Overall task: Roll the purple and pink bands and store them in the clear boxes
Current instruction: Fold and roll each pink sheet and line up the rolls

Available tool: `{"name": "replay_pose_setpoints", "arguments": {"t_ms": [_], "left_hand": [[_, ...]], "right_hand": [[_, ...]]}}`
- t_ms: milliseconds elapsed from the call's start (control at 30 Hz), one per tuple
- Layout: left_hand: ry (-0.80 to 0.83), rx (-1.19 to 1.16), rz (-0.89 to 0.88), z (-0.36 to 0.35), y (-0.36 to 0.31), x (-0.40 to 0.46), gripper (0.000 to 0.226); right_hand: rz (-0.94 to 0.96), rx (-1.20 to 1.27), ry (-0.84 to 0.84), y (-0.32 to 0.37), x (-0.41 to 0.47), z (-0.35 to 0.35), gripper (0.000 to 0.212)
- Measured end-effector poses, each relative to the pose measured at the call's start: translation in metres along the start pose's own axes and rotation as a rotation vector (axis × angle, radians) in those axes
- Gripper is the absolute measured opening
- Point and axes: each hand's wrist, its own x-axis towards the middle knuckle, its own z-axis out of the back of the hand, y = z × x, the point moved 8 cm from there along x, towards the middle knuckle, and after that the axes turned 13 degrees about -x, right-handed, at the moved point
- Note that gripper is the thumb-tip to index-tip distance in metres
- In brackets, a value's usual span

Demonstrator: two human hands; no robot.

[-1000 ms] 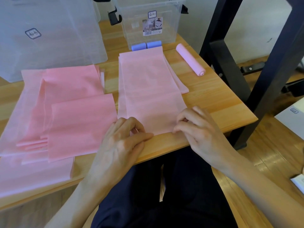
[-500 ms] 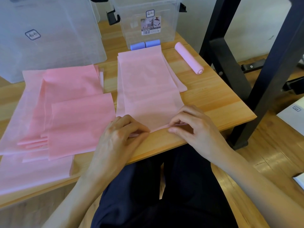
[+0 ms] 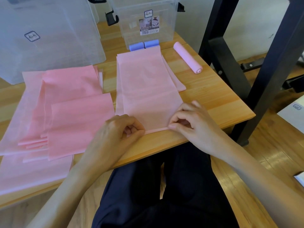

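Soft even daylight, sharp centre, wide-angle edge bending.

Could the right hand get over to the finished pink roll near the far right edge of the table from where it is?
Probably yes. The right hand now pinches the near edge of the flat pink band; once it lets go, only bare table lies between it and the pink roll.

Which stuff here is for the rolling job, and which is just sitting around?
For the job:
pink band being rolled
left hand
right hand
pink roll
purple rolls
flat pink bands
clear boxes

Just there:
black frame
table
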Motion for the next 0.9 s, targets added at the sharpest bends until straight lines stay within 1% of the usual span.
{"name": "replay_pose_setpoints", "arguments": {"t_ms": [67, 167, 267, 333, 400, 500, 567, 633, 767, 900], "left_hand": [[0.002, 0.016, 0.032, 0.000, 0.000, 0.002, 0.009], [-0.017, 0.045, 0.025, 0.001, -0.002, 0.002, 0.011], [-0.052, 0.089, -0.090, 0.002, -0.009, 0.001, 0.008], [-0.081, 0.158, -0.205, 0.001, -0.014, -0.002, 0.006], [-0.107, 0.258, -0.306, -0.002, -0.019, -0.006, 0.012], [-0.119, 0.359, -0.401, -0.007, -0.021, -0.011, 0.020], [-0.123, 0.381, -0.432, -0.008, -0.022, -0.015, 0.022], [-0.134, 0.341, -0.407, -0.006, -0.019, -0.019, 0.020], [-0.153, 0.145, -0.257, -0.001, -0.008, -0.019, 0.007], [-0.144, 0.106, -0.164, 0.000, -0.003, -0.011, 0.009]], "right_hand": [[-0.051, -0.063, 0.031, 0.002, 0.003, 0.001, 0.016], [-0.075, -0.234, -0.006, 0.006, 0.008, 0.003, 0.014], [-0.072, -0.243, -0.119, 0.006, 0.007, 0.009, 0.017], [-0.001, -0.209, -0.200, 0.008, 0.004, 0.013, 0.018], [0.098, -0.191, -0.236, 0.013, -0.002, 0.010, 0.016], [0.193, -0.202, -0.273, 0.014, -0.010, 0.005, 0.012], [0.205, -0.171, -0.269, 0.009, -0.012, 0.003, 0.015], [0.203, -0.106, -0.228, 0.004, -0.013, 0.001, 0.021], [0.141, 0.024, -0.189, -0.005, -0.010, 0.001, 0.024], [0.140, -0.012, -0.147, 0.000, -0.004, 0.001, 0.024]]}}
